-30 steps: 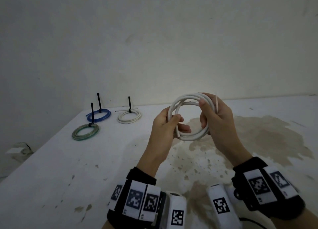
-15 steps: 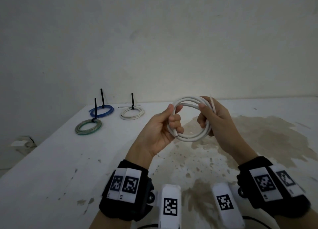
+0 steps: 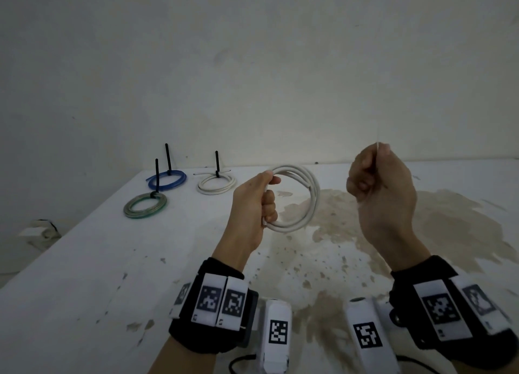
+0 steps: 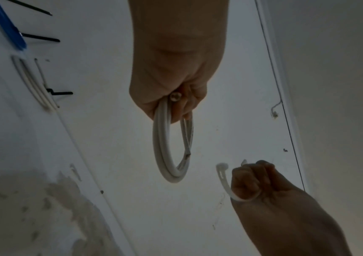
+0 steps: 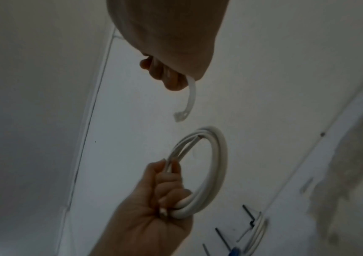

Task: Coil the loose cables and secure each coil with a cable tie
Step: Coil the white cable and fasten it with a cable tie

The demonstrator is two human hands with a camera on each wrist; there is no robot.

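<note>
Bare pale wall behind a stained white worktop (image 3: 84,275). At its far left lie 3 finished coils, each w/ a black tie: blue coil (image 3: 167,178), green coil (image 3: 145,205), white tied coil (image 3: 216,184). Right of them, above the worktop, the left hand (image 3: 254,205) is fisted round the white cable coil (image 3: 297,198), prob. so the loops can't spring apart. Further right, clear of the coil, the right hand (image 3: 377,182) is curled round a white cable tie (image 4: 224,180), head end free, apparently ready for wrapping.

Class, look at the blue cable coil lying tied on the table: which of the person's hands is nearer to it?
Left. The left hand, gripping the white coil, is just right of the blue coil; the right hand, holding a white tie, is farther right.
</note>
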